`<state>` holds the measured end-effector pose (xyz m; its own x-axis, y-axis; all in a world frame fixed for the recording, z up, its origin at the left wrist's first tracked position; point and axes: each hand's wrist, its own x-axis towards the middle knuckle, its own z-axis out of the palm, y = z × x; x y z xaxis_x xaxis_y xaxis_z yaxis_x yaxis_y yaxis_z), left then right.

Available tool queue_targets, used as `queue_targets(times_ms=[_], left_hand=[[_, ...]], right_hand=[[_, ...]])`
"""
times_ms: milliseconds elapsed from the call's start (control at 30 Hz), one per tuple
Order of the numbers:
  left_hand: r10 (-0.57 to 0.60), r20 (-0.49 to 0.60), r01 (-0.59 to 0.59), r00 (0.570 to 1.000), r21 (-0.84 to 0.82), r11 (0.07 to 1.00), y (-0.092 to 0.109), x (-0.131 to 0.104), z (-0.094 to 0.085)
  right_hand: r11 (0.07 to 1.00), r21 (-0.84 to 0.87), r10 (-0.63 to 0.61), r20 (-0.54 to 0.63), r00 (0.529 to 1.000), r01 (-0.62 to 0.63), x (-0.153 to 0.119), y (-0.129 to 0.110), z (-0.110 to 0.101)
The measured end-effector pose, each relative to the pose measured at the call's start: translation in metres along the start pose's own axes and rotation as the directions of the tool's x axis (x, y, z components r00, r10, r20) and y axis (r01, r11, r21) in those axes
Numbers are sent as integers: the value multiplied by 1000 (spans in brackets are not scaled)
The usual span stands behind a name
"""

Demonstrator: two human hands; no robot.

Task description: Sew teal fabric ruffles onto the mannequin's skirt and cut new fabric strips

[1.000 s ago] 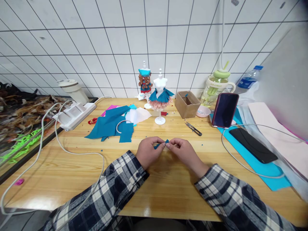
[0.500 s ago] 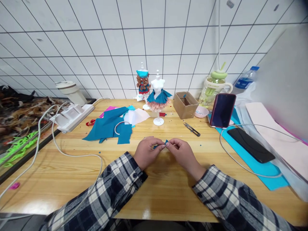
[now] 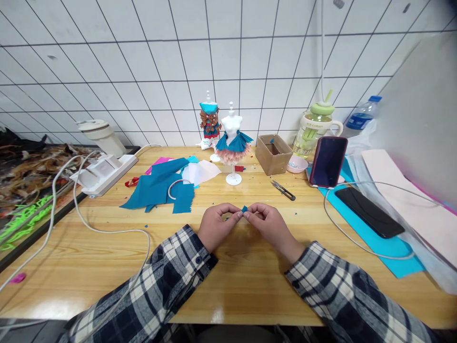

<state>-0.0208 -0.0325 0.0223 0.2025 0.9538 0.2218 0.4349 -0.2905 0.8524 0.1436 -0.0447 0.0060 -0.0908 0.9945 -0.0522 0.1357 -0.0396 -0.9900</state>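
My left hand (image 3: 220, 226) and my right hand (image 3: 270, 227) meet fingertip to fingertip above the wooden table. Between them they pinch a small piece of blue fabric (image 3: 244, 209), mostly covered by the fingers. Beyond the hands stands a small white mannequin (image 3: 232, 125) in a blue and pink ruffled skirt. Behind it is a second mannequin (image 3: 210, 121) dressed in turquoise, brown and red. Flat blue fabric (image 3: 152, 187) lies to the left, with a white curved piece on it. Thread snips (image 3: 283, 190) rest to the right of the mannequin.
A cardboard box (image 3: 273, 162), a pink bowl (image 3: 297, 164), a green-lidded jug (image 3: 314, 126) and an upright phone (image 3: 328, 162) stand at the back right. A black phone (image 3: 369, 212) lies on blue sheets. At left are a power strip (image 3: 107, 176) and a loose white cable (image 3: 117, 231).
The camera view has shifted slightly. The fingertips have moved a little around the small blue piece, and more of it shows between them.
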Motion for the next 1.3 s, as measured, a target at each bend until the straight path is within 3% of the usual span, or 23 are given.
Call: queue_targets(times_ms=[167,600,667,800,900,1067,1300], left_hand=[[40,0,-40,999,34,999,1,-1,1],[-1,-40,0,999,-26,1000,1,0,1],[-22,-40,19,999,-77,997,-2,0,1],[-115,-67,100,991,-195,976,-10,4,0],[-154,-87,130,984,-236,963,-14,8,-2],[-144,-85,127,986,-184,975,-11,6,0],[-126,-77,115,989,-136,984,-1,3,5]], right_hand=[[999,-35,-3,-63,998,0,-1,-4,0],[999,-34,8,-50,999,-10,-2,-2,3],[999,29,41,-48,998,-39,-2,-2,3],[938,315,146,31,989,-148,-1,-4,0],[902,396,160,61,985,-172,-2,-6,-2],[921,363,114,95,989,-141,-2,-5,2],[953,297,69,-29,997,-57,0,0,13]])
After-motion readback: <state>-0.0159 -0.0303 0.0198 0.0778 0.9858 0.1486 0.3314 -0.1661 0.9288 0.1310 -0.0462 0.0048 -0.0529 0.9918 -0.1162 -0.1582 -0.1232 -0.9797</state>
